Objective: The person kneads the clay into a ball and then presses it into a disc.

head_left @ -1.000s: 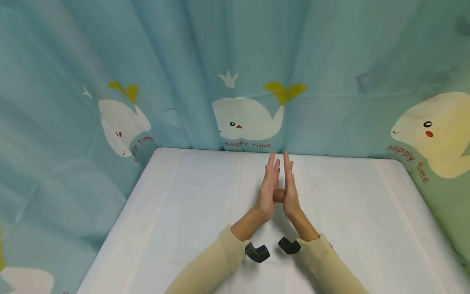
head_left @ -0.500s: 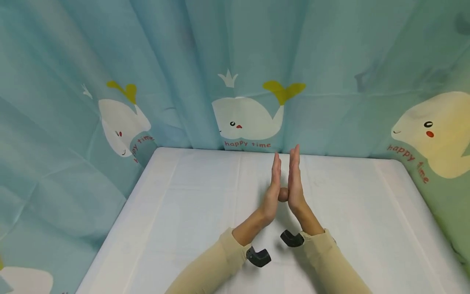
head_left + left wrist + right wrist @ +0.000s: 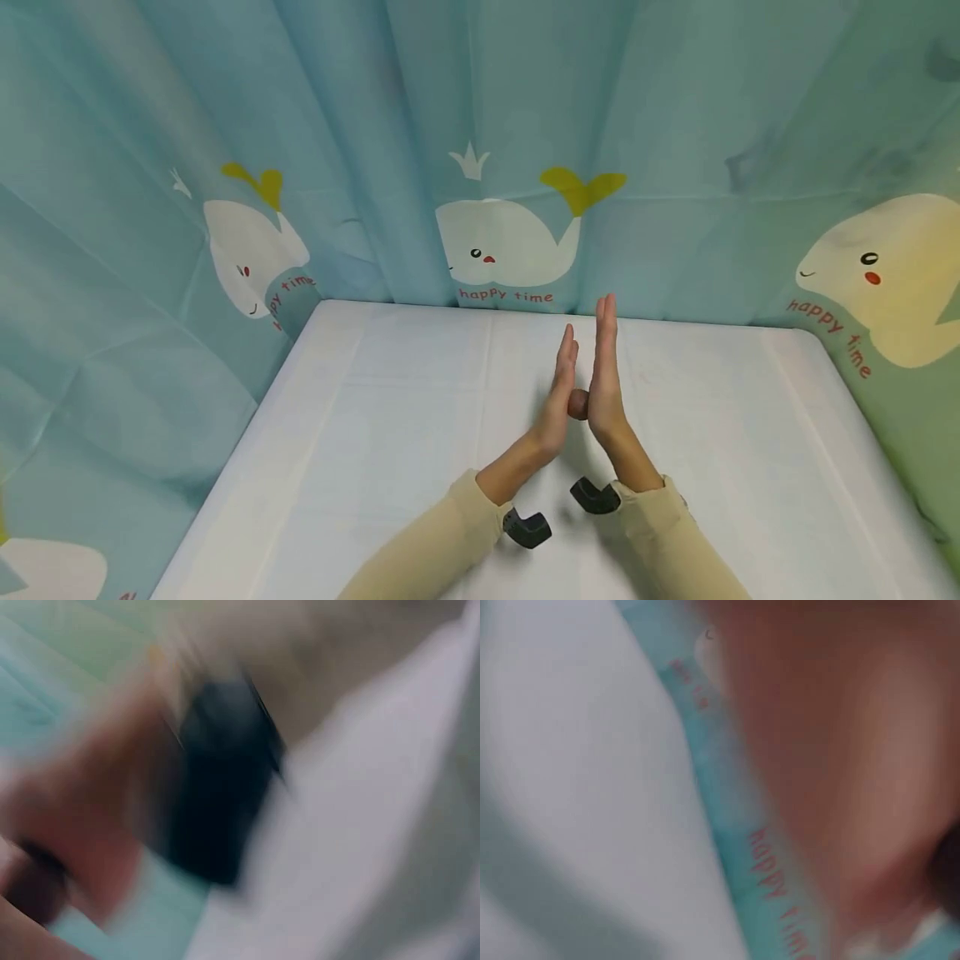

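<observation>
Between the two palms sits a small brown ball, its material not clear from the frames. The left hand presses it from the left with straight fingers, and the right hand presses from the right, its fingers straight and reaching farther up. Both hands are held above the white table. In the blurred left wrist view the dark ball shows at the lower left beside the hand. Part of the ball appears at the right edge of the right wrist view.
A white-covered table spreads under the hands. Behind and beside it hangs a blue-green curtain printed with whales. Black wrist-worn devices stick out at the left cuff and the right cuff.
Both hands rub the ball between them: the right hand has slid forward past the left, whose fingertips have drawn back. The hands and ball have shifted slightly right.
</observation>
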Motion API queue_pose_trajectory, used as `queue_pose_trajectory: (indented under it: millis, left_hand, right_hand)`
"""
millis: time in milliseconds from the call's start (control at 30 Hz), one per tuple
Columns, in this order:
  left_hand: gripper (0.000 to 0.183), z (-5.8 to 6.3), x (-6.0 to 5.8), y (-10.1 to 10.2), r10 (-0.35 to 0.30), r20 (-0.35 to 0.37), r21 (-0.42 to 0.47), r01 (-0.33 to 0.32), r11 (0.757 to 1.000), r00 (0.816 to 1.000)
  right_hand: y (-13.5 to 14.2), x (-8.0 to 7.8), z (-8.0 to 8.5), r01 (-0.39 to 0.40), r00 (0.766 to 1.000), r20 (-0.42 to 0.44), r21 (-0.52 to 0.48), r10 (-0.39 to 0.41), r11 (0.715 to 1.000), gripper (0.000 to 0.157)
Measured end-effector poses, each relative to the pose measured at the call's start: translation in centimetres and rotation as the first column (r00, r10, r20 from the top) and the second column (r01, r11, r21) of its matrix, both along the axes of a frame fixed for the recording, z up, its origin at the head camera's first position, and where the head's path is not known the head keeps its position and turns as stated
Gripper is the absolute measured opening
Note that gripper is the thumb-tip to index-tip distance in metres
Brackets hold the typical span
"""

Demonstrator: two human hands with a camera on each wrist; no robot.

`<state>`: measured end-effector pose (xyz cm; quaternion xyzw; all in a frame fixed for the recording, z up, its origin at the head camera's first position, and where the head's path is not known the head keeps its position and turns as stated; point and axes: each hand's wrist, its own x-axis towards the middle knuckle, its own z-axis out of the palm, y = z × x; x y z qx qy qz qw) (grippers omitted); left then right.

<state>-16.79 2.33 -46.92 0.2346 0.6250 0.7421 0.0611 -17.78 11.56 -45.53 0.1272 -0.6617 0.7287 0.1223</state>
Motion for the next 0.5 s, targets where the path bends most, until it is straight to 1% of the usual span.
queue_pose_trajectory:
  millis: [67, 133, 200, 267, 300, 333, 400, 433, 500]
  left_hand:
    - [0.064, 0.5, 0.3, -0.1, 0.016, -0.022, 0.006, -0.016, 1.0, 1.0]
    - [0.065, 1.1, 0.1, -0.3, 0.042, -0.054, -0.008, -0.042, 0.999, 0.998]
    - [0.066, 1.1, -0.7, -0.6, 0.082, -0.076, -0.027, -0.084, 0.996, 0.994]
    - [0.068, 0.7, -1.7, -1.0, 0.127, -0.083, -0.057, -0.132, 0.99, 0.988]
    - [0.069, 0.4, -2.0, -1.1, 0.139, -0.08, -0.078, -0.146, 0.986, 0.987]
    - [0.069, 0.1, -2.3, -1.2, 0.143, -0.078, -0.094, -0.15, 0.984, 0.987]
    - [0.069, -0.5, -2.3, -1.3, 0.12, -0.078, -0.118, -0.128, 0.985, 0.99]
    - [0.068, -0.8, -2.0, -1.2, 0.101, -0.079, -0.124, -0.11, 0.986, 0.992]
    - [0.067, -1.1, -1.1, -1.2, 0.061, -0.06, -0.099, -0.066, 0.993, 0.996]
  right_hand:
    - [0.2, -0.6, -0.7, -0.008, 1.0, 0.027, -0.019, 0.009, 1.0, 0.052]
    - [-0.1, -0.4, -1.5, -0.033, 0.999, 0.033, -0.016, 0.034, 0.999, 0.053]
    - [-0.9, 0.5, -2.1, -0.073, 0.997, 0.022, -0.006, 0.073, 0.997, 0.054]
    - [-1.7, 1.7, -2.2, -0.102, 0.995, 0.008, 0.018, 0.102, 0.995, 0.056]
    - [-2.0, 2.1, -2.1, -0.108, 0.994, 0.005, 0.031, 0.108, 0.994, 0.056]
    - [-2.2, 2.3, -1.9, -0.108, 0.994, -0.005, 0.039, 0.108, 0.993, 0.057]
    - [-2.2, 2.2, -1.4, -0.095, 0.995, -0.012, 0.023, 0.095, 0.995, 0.057]
    - [-2.1, 1.9, -1.2, -0.085, 0.996, -0.021, 0.02, 0.086, 0.996, 0.057]
    - [-1.6, 1.1, -1.0, -0.069, 0.997, -0.019, 0.018, 0.069, 0.997, 0.055]
